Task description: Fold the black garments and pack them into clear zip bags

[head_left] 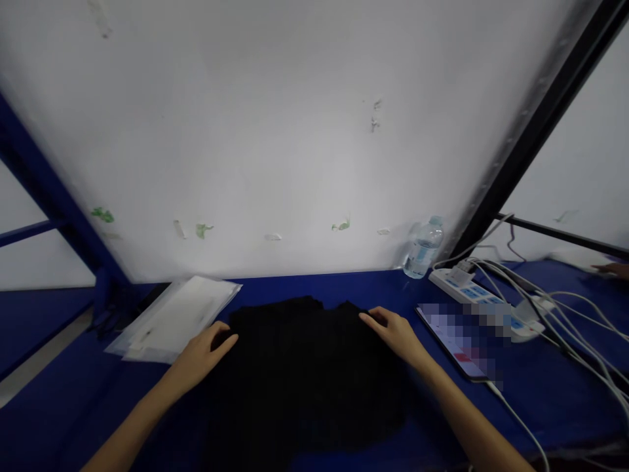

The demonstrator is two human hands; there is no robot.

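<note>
Head view: a white wall fills the upper part, and a blue table runs along its foot. On the right a black post slants up; on the left stands a slanting blue post. Black cloth lies in the middle of the table, between the two hands, its far edge uneven and its folds too dark to make out. Flat plastic bags with whitish contents lie in a loose stack left of the cloth, close to the wall.

Left hand is at the cloth's far left corner, fingers bent, with a gap between thumb and forefinger; I cannot tell whether fabric is pinched. Right hand is at the far right corner, thumb and fingers bent over the edge; its grip cannot be told either.

A white power strip lies to the right, plugs in it and white cables trailing off. Just beside it, on the side towards the cloth, a phone lies face up, partly blurred, with a cable in its near end. A clear bottle stands upright by the wall, near the strip. Another person's hand shows at the right edge. Smallest are the scraps of green tape on the wall.
</note>
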